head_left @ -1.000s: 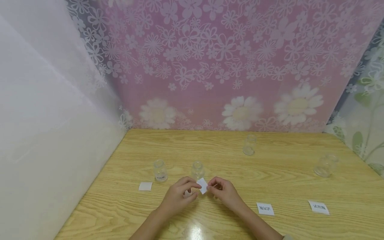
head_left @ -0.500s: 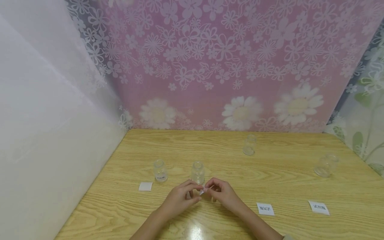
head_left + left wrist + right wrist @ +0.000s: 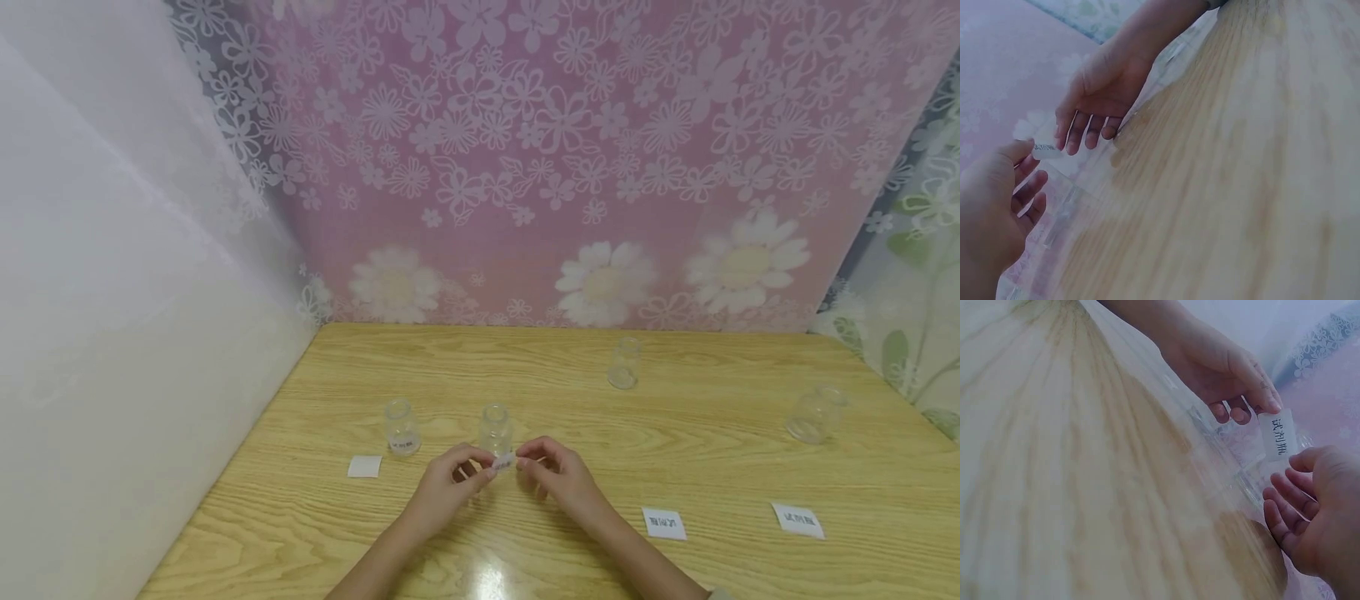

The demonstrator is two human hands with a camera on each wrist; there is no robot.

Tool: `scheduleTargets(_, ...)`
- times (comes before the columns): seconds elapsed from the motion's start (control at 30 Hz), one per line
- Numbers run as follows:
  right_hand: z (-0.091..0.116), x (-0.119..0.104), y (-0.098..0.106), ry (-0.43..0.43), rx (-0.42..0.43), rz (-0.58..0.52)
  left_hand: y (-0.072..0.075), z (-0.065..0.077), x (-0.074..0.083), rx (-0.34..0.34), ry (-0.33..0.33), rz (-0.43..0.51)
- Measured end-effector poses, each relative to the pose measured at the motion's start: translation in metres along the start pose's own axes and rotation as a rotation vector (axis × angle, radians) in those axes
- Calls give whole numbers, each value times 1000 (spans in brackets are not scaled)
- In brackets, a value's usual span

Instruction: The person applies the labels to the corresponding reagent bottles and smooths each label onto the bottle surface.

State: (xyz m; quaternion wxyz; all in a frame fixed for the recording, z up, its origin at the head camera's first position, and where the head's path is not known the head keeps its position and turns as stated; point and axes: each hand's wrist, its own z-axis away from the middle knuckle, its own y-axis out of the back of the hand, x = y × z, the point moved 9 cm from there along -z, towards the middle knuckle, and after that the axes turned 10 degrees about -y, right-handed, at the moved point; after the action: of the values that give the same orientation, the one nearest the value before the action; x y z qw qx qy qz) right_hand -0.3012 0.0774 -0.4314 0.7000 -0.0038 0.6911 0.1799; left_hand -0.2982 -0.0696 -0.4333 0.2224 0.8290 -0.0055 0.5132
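A small white label (image 3: 503,462) with dark printed characters is stretched between the two hands. My left hand (image 3: 442,487) pinches one end between thumb and forefinger, while my right hand (image 3: 566,479) pinches the other. The right wrist view shows the printed face of the label (image 3: 1277,434) clearly, a thumb at each end. Just beyond the fingers, an upright clear glass jar (image 3: 495,423) stands on the table, its lower part overlapped by the label and the left fingers in the head view.
Left of the hands stands a jar (image 3: 400,423) bearing a printed label, with a blank white paper square (image 3: 364,466) in front. Farther away are two more clear jars, one at the back (image 3: 624,364), another at right (image 3: 816,414). Two printed labels (image 3: 663,523) lie at right.
The label has turned from its blank white face, through a narrow edge-on view, to its printed face. Both hands have shifted slightly and stay close in front of the jar.
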Motion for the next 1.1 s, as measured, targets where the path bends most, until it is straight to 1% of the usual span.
scheduleTargets(0.1, 4, -7, -1, -25, -9, -5, 1, 0, 0, 16, 26, 52)
scheduleTargets(0.17, 6, -11, -2, -27, -11, -3, 2, 0, 1, 18, 24, 44)
scheduleTargets(0.23, 5, -9, -2, -32, -5, 0, 3, 0, 2, 23, 12, 21)
scheduleTargets(0.3, 2, -4, -1, -29, 7, 11, 5, -1, 3, 30, -14, -20)
scheduleTargets(0.43, -4, 4, 1, 17, 33, 56, 8, -3, 4, 54, -67, -109)
scheduleTargets(0.5, 1, -8, 2, 42, 56, 91, 9, -3, 5, 68, -84, -129)
scheduleTargets(0.67, 11, -46, 0, 110, 129, 166, 15, -4, 6, 132, -90, -166)
scheduleTargets(0.83, 8, -52, 0, 177, 159, 191, 19, -6, 7, 182, -112, -226)
scheduleTargets(0.9, 8, -52, -1, 189, 153, 185, 20, -5, 8, 192, -117, -247)
scheduleTargets(0.97, 7, -52, -2, 196, 138, 172, 21, -4, 8, 205, -104, -257)
scheduleTargets(1.1, 4, -48, -5, 193, 93, 140, 22, -5, 5, 219, -82, -229)
